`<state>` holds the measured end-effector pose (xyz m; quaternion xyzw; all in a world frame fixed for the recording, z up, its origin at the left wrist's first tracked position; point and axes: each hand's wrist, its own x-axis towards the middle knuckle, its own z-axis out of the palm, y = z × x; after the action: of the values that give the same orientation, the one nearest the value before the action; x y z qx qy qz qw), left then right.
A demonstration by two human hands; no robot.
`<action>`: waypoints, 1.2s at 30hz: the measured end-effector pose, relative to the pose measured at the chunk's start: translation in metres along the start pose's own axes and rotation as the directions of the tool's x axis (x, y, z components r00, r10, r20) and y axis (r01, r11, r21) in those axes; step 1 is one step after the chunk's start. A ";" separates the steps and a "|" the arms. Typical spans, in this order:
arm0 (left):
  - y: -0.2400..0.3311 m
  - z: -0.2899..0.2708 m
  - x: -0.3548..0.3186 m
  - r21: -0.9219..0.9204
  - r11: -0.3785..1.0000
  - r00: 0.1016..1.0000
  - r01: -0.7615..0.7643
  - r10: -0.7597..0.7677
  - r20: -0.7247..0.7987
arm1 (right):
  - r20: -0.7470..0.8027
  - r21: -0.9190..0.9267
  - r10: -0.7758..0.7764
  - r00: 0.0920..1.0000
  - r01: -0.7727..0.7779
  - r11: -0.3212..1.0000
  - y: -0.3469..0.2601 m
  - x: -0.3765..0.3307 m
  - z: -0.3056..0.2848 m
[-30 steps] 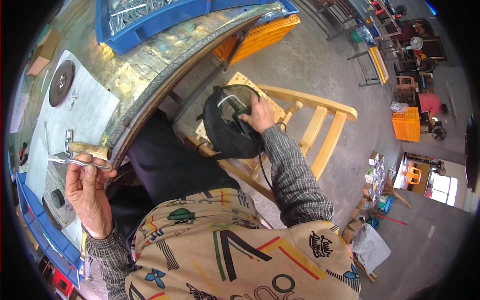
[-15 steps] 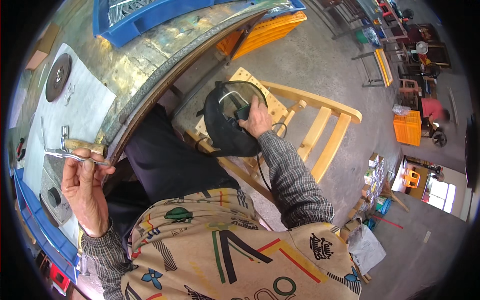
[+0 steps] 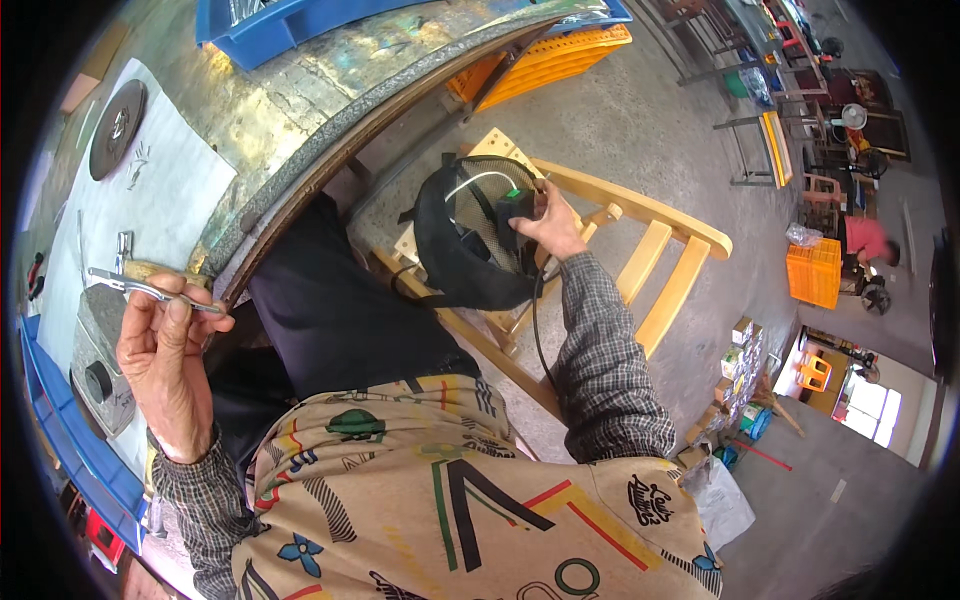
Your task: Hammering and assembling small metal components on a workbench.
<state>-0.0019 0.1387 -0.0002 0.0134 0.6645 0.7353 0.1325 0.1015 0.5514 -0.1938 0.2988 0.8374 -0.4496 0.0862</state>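
A thin metal rod [image 3: 150, 290] is pinched in the raised left hand [image 3: 165, 365] beside the workbench [image 3: 290, 110]. The right hand [image 3: 553, 225] is closed on a black device [image 3: 515, 212] over the wooden chair [image 3: 640, 260], right of the bench. Small coloured boxes [image 3: 740, 350] are stacked further right.

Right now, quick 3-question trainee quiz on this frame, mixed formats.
1. True or false: the left hand holds a thin metal tool.
2. The right hand grips a small black device at: A) a blue crate B) a black mesh bag C) a grinding disc.
3. What does the bag rest on?

Key: 1 true; 2 B; 3 a wooden chair.
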 end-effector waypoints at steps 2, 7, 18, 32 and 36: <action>-0.001 -0.002 0.000 -0.003 1.000 1.000 -0.010 0.010 -0.013 | 0.025 0.053 0.002 1.000 -0.004 0.999 0.003 0.002 -0.005; -0.004 -0.007 -0.001 -0.001 1.000 1.000 0.012 -0.012 0.009 | 0.101 0.217 -0.018 0.995 -0.005 0.976 -0.005 -0.002 -0.014; -0.003 -0.005 0.000 -0.009 1.000 0.999 0.023 -0.022 0.034 | 0.178 0.323 -0.067 0.982 0.005 0.946 -0.020 -0.008 -0.020; -0.004 -0.002 0.002 -0.011 0.999 0.999 0.035 -0.034 0.027 | 0.239 0.292 -0.126 0.963 0.053 0.955 -0.027 -0.012 -0.018; -0.005 -0.001 0.001 -0.021 0.999 0.999 0.039 -0.039 0.008 | 0.218 0.256 -0.148 0.965 0.090 0.962 -0.030 -0.016 -0.016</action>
<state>-0.0023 0.1384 -0.0051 0.0017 0.6563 0.7396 0.1492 0.0990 0.5446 -0.1566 0.2008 0.7760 -0.5858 0.1199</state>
